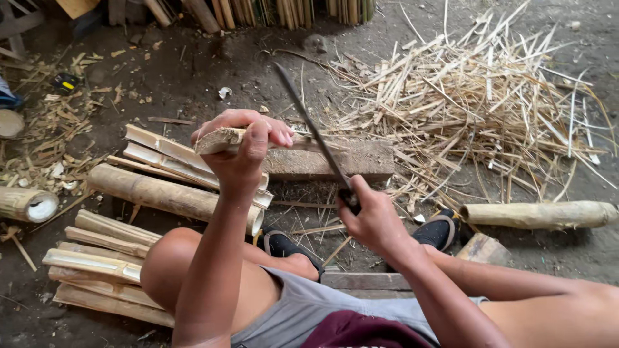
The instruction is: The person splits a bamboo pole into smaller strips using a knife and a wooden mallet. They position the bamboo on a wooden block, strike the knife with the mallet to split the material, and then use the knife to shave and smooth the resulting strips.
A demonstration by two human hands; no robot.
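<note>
While the bamboo piece (222, 140) is held up off the ground in the left hand (242, 145), its long axis is seen to run roughly left to right across the view, slightly raised toward the right. The fingers (274, 132) of that hand are wrapped over the top of the piece and closed on it, the thumb being hidden behind. The right hand (371, 216) is recorded lower and nearer the body, its fingers closed tight around the dark handle of a long knife (313, 132).

The blade is seen to rise from the handle up and to the left, so that it crosses the bamboo piece's line just to the right of the left fingertips (whether the edge is touching the piece or passing in front of it cannot be told). The two axes are thus set at a steep angle to each other, blade tip pointing away from the body.

Directly behind the crossing a wooden block (335, 160) is noted lying on the ground. Split bamboo slats (161, 151) and a whole culm (161, 193) are stacked at left; thin splinters (477, 103) are heaped at right.
</note>
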